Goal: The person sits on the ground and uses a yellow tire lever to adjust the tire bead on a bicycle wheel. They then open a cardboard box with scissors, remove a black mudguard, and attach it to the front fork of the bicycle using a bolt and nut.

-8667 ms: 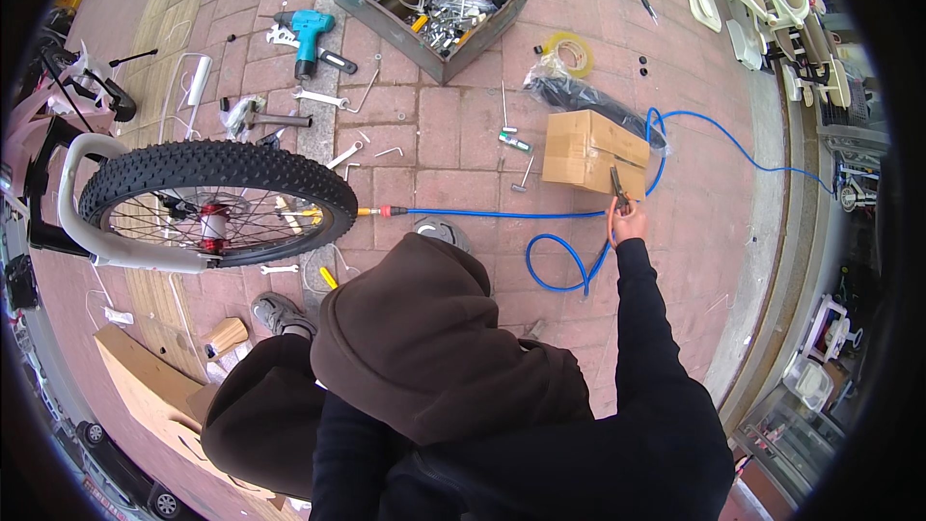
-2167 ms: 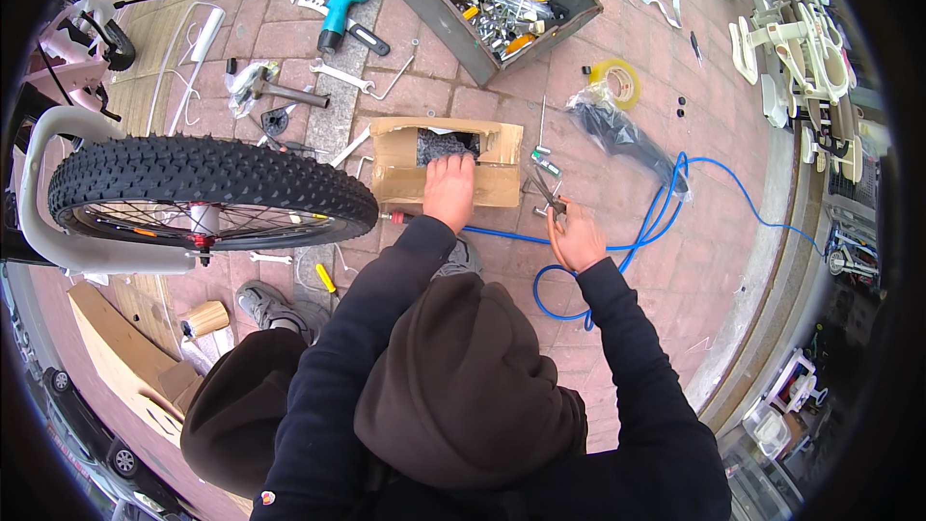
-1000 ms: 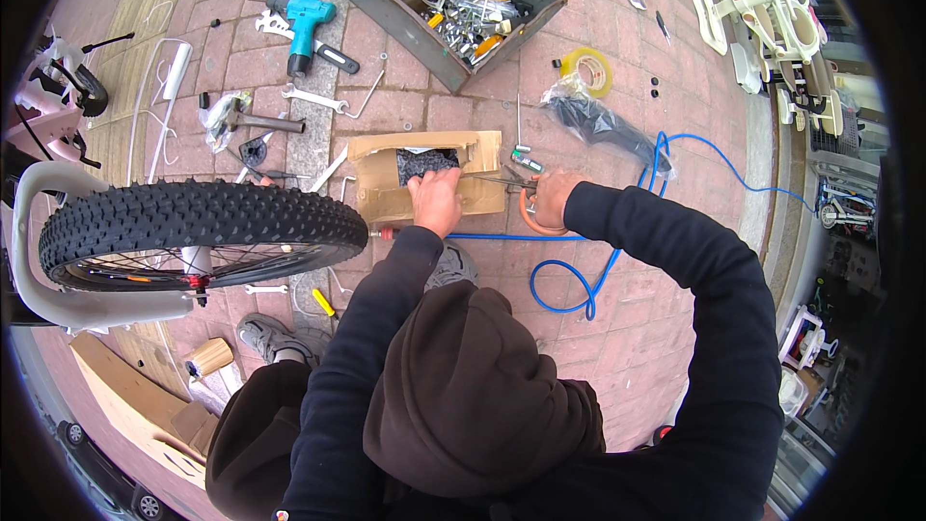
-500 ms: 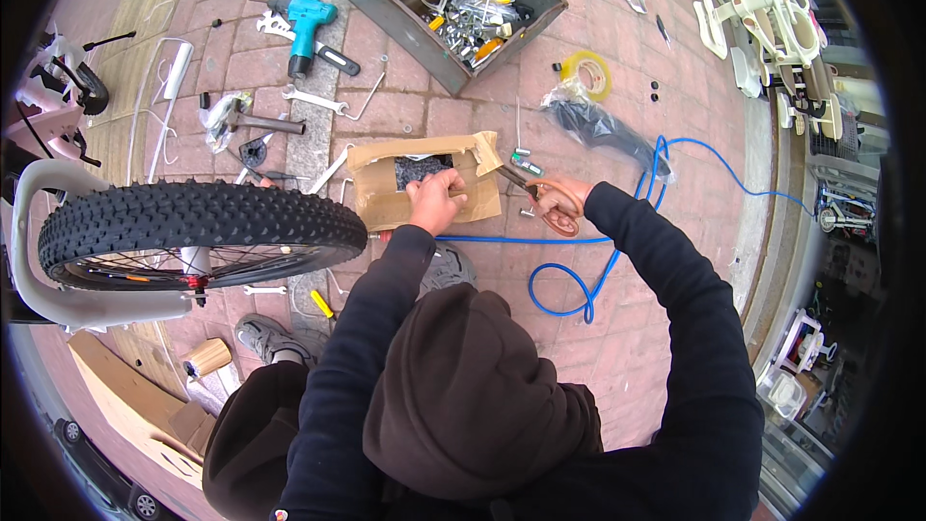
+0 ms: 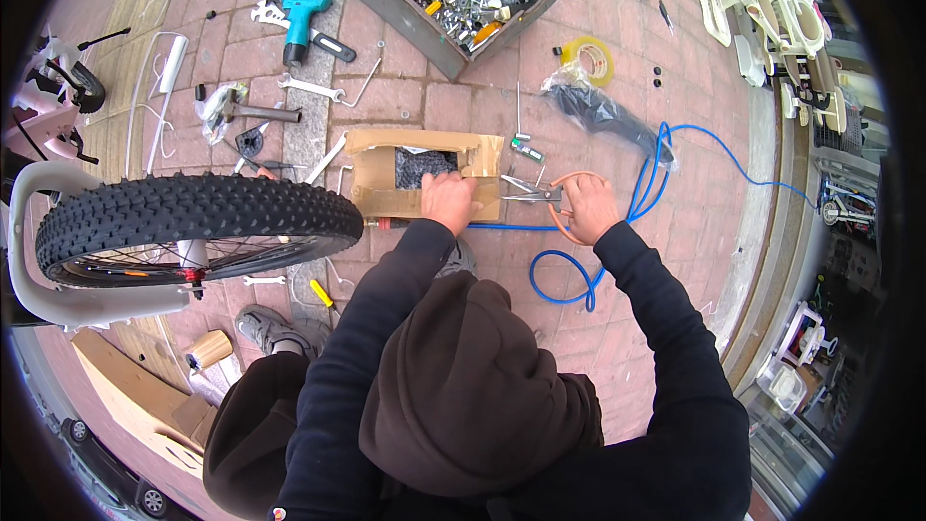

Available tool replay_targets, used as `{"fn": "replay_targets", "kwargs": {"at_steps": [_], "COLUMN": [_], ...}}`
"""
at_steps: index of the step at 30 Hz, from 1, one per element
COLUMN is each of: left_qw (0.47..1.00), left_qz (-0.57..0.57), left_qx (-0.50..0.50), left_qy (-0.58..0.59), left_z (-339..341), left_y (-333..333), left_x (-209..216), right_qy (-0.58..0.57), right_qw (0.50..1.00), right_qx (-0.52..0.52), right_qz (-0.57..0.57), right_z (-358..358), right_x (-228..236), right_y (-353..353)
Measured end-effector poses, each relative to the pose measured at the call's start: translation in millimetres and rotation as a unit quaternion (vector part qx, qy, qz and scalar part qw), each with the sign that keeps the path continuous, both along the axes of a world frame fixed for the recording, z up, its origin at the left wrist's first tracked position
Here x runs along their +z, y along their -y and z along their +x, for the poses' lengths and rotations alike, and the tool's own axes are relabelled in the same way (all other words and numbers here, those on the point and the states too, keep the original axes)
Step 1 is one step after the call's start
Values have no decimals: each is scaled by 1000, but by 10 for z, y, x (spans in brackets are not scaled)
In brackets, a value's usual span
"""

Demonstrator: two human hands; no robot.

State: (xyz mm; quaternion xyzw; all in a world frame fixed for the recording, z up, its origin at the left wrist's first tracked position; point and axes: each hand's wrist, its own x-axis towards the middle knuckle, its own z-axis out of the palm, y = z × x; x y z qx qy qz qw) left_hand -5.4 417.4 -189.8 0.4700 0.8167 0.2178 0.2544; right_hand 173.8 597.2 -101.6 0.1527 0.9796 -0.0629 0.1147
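A small cardboard box (image 5: pixel 374 200) lies on the paving in front of me, with a window cut in its top. Dark, speckled material (image 5: pixel 421 164) shows through that window. My left hand (image 5: pixel 449 200) grips the cardboard between the window and the near side, its fingers curled over the edge. In my right hand (image 5: pixel 591 208) are scissors (image 5: pixel 542 195) with orange loop handles. Their blades are spread and point left at the box's right end; whether the tips touch the cardboard I cannot tell.
A bicycle wheel with a knobby tyre (image 5: pixel 203 217) stands at left. Beyond the box lie a teal power drill (image 5: pixel 302 14), a hammer (image 5: pixel 265 113), a wrench (image 5: pixel 311 88) and a metal toolbox (image 5: pixel 410 24). A blue hose (image 5: pixel 540 294), yellow tape roll (image 5: pixel 588 60) and plastic-wrapped dark part (image 5: pixel 608 121) lie right.
The scissors have come lower along the box's right end, and their blades have opened wide. My left hand has shifted slightly right on the cardboard.
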Motion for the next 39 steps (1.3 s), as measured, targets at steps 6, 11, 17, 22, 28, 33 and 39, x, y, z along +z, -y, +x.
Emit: {"fn": "replay_targets", "kwargs": {"at_steps": [6, 11, 17, 22, 28, 33, 39], "left_qw": [999, 991, 983, 976, 973, 970, 971], "left_qz": [38, 92, 112, 120, 108, 120, 127], "left_qx": [-8, 1, 34, 78, 87, 105, 107], "left_qy": [16, 93, 141, 162, 182, 181, 172], "left_z": [-87, -254, -471, -544, -574, -573, -573], "left_y": [33, 129, 212, 225, 207, 210, 203], "left_x": [3, 63, 209, 251, 225, 208, 203], "right_qy": [-10, -59, -107, -139, -129, -130, -144], "right_qw": [991, 993, 993, 990, 987, 982, 975], "right_qx": [106, 80, 29, -11, -83, -130, -153], "right_qz": [85, 58, 41, 32, 55, 53, 67], "right_z": [-37, -138, -274, -249, -155, -74, -119], "right_x": [-171, -201, -88, -3, -39, -126, -171], "right_y": [-336, -361, -211, -34, 184, 328, 431]}}
